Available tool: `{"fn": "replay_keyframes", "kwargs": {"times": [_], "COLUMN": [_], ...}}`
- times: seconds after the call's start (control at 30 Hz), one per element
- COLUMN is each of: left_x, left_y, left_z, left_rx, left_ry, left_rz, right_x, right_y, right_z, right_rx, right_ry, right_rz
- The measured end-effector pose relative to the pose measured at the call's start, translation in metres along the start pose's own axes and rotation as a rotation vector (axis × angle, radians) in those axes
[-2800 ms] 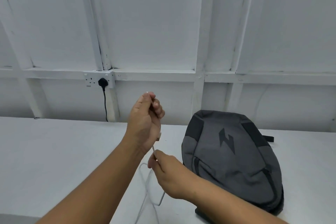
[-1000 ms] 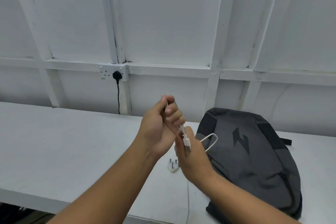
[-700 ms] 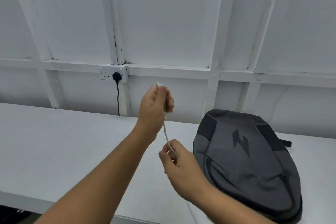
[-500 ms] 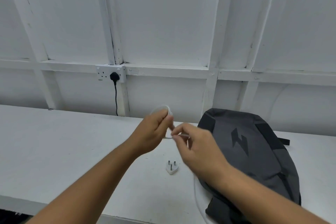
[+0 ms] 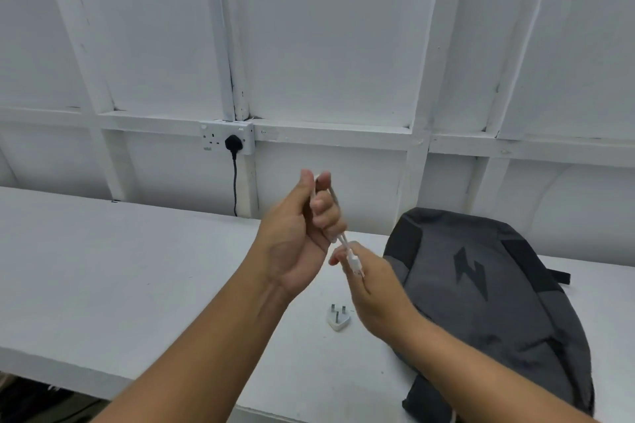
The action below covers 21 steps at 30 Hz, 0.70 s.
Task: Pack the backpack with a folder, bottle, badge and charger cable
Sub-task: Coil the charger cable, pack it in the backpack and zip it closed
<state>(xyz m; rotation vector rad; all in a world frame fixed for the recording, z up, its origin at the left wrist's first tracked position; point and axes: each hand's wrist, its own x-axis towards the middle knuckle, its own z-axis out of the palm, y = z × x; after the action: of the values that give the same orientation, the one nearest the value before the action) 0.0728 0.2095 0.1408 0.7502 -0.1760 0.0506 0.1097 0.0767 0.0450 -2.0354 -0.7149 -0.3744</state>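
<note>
A white panelled wall [image 5: 326, 45] backs a long white bench [image 5: 120, 268]. On the wall, a double socket [image 5: 226, 140] has a black plug [image 5: 233, 142] in it. Above the bench, the left hand [image 5: 299, 233] is curled closed around loops of the white charger cable [image 5: 343, 244]. Just to its right, the right hand [image 5: 374, 288] pinches the cable's connector end, though blur hides how. Below them a white wall plug [image 5: 338, 318] lies pins-up on the bench. To the right, the grey backpack [image 5: 498, 302] lies flat, seemingly zipped.
</note>
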Motion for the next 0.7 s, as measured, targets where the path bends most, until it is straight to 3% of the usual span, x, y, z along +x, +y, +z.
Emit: {"fn": "replay_keyframes", "kwargs": {"times": [0.07, 0.13, 0.27, 0.3, 0.37, 0.5, 0.63, 0.7], "left_x": [0.012, 0.023, 0.03, 0.029, 0.024, 0.006, -0.008, -0.008], "left_y": [0.002, 0.004, -0.013, -0.018, -0.02, -0.01, -0.016, -0.01], "left_z": [0.009, 0.008, -0.021, -0.031, -0.047, -0.059, -0.045, -0.036], "left_rx": [-0.028, 0.099, 0.968, 1.146, 1.283, 1.231, 1.445, 1.294], "left_ry": [0.062, 0.089, 0.01, -0.03, -0.08, -0.168, -0.131, -0.091], "left_rz": [0.114, 0.277, 0.467, 0.452, 0.336, 0.061, 0.013, -0.095], "right_x": [-0.013, -0.025, -0.031, -0.029, -0.023, 0.007, 0.036, 0.037], "right_y": [-0.006, -0.014, -0.035, -0.038, -0.042, -0.033, -0.018, -0.007], "right_z": [0.018, 0.026, 0.014, 0.008, -0.008, -0.047, -0.061, -0.056], "right_rx": [-0.004, -0.03, -0.122, -0.179, -0.274, -0.29, -0.485, -0.466], "right_ry": [-0.075, -0.155, -0.185, -0.182, -0.161, -0.038, -0.035, -0.011], "right_rz": [0.055, 0.079, 0.019, -0.023, -0.102, -0.148, -0.386, -0.455]}}
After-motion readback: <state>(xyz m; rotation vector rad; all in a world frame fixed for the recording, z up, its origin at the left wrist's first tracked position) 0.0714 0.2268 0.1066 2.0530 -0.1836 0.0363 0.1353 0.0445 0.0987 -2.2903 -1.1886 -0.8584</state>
